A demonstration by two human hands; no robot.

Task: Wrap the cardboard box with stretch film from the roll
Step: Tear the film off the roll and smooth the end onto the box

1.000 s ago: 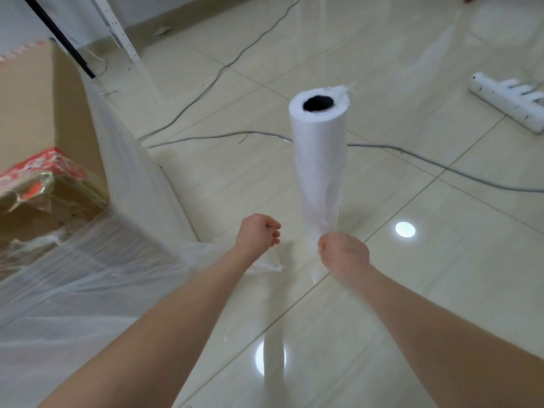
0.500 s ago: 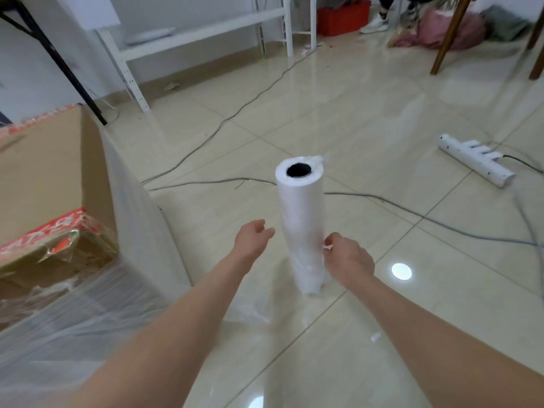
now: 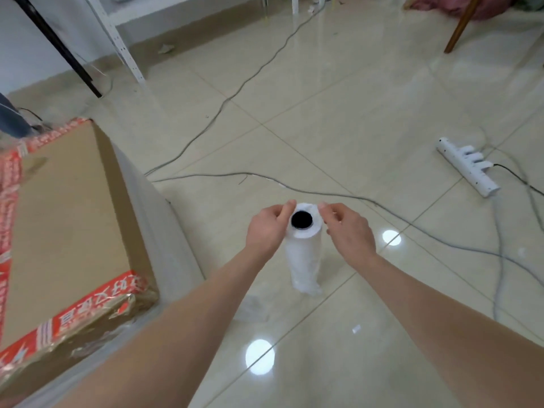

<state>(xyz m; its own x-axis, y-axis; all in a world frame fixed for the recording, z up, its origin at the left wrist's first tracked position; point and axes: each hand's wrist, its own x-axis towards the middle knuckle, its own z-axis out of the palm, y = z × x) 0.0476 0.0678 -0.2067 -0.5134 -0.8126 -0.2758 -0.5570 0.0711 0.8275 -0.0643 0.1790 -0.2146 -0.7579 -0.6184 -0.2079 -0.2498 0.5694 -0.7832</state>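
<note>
The white stretch film roll [image 3: 303, 254] stands upright on the tiled floor in the middle of the view, its dark core hole facing up. My left hand [image 3: 266, 229] pinches the left side of the roll's top rim with curled fingers. On the opposite side, my right hand [image 3: 350, 231] has its fingers curled at the right of the rim, touching it. The cardboard box [image 3: 64, 216] with red printed tape sits at the left. Clear film [image 3: 153, 222] covers its side and front.
Grey cables [image 3: 368, 198] run across the floor behind the roll. A white power strip [image 3: 468, 169] lies at the right. A crumpled film scrap [image 3: 253, 309] lies near the roll's base. A white shelf post [image 3: 117, 39], a black leg [image 3: 59, 45] and a wooden leg [image 3: 462, 25] stand farther back.
Both hands have risen from the roll's base to its top rim. The left hand let go of the film scrap, which now lies on the floor.
</note>
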